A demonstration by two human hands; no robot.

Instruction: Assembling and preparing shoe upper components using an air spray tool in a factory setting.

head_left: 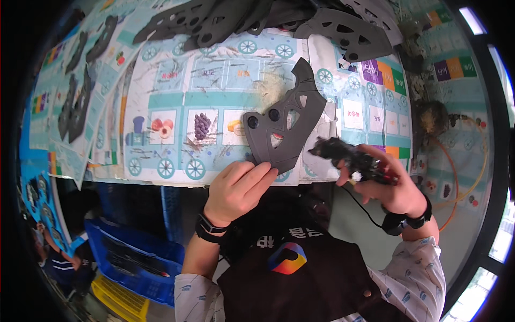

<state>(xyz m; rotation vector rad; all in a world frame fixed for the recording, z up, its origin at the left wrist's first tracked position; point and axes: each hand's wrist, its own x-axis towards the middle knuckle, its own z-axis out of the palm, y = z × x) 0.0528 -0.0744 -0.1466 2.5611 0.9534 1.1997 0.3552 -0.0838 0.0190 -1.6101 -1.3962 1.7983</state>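
A dark grey curved plastic part (294,121) with cut-out openings and two round black discs lies on the paper-covered table. My left hand (238,188) is closed on its lower end, near the table's front edge. In my right hand (389,185) is a black hand tool with a red part (357,161), gripped just right of the plastic part and apart from it. The tool is blurred, so its exact kind cannot be made out. A thin black cord hangs below it.
Several similar grey parts (214,21) are heaped along the table's far side, with more (75,104) at the left. Printed picture sheets (166,96) cover the table. Orange and yellow hoses (456,177) hang at the right. Below left stand blue (134,290) and yellow crates (120,300), with another person (61,265) beyond.
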